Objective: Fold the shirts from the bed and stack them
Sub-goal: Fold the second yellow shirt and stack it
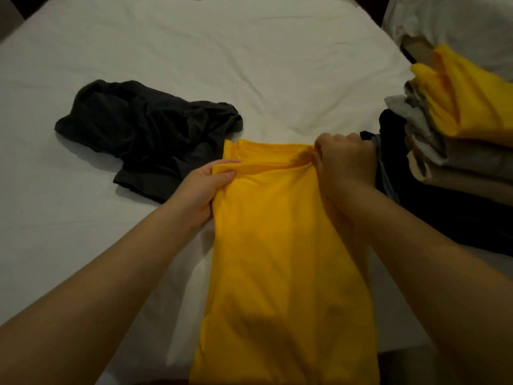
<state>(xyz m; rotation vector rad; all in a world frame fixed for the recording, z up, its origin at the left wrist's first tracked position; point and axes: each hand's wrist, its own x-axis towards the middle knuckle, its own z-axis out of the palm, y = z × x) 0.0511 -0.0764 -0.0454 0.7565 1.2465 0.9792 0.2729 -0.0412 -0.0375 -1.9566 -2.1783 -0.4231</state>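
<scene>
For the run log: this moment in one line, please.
left hand, right hand: grip yellow shirt | black shirt: crumpled on bed | stack: at right

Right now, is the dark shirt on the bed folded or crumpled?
Crumpled: the dark shirt lies in a bunched, wrinkled heap on the white bed.

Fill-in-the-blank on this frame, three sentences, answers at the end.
1. The left hand and right hand both grip a ___ shirt.
2. The black shirt lies crumpled on the bed, to the ___ of the hands.
3. The stack of folded clothes sits at the frame's ___ edge.
Answers: yellow; left; right.
</scene>
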